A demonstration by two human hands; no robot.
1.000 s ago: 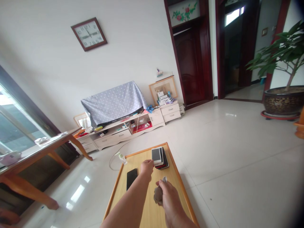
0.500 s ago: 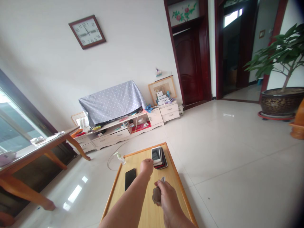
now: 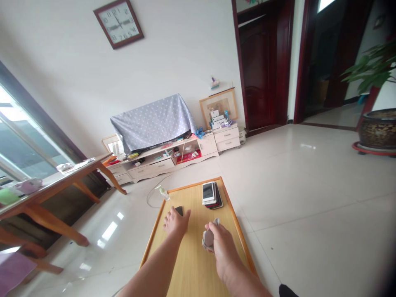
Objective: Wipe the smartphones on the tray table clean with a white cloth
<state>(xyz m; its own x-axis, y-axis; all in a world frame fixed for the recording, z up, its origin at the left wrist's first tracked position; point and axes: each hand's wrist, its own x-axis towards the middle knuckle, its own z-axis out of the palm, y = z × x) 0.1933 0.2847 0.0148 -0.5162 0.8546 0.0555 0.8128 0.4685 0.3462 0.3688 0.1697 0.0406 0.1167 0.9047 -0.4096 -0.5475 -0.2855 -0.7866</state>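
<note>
My left hand (image 3: 177,221) reaches over the black phone (image 3: 179,210) on the left of the wooden table. Its fingers are spread and cover most of the phone; whether they touch it I cannot tell. My right hand (image 3: 221,241) is closed around a crumpled grey-brown cloth (image 3: 208,238), held above the right half of the table. Beyond my hands, near the far right corner, lies a stack of phones (image 3: 212,195) with a white one on top. A clear pump bottle (image 3: 164,193) stands at the far left corner.
The table (image 3: 188,264) has a raised orange-brown rim. Behind it stands a long white cabinet (image 3: 151,167) with a cloth-covered object on it. A wooden table (image 3: 71,177) with curved legs is on the left, and a potted plant (image 3: 377,128) on the right.
My left hand has moved left from beside the phone stack to over the black phone, and its fingers have opened from a fist. My right hand still holds the cloth. The view has shifted.
</note>
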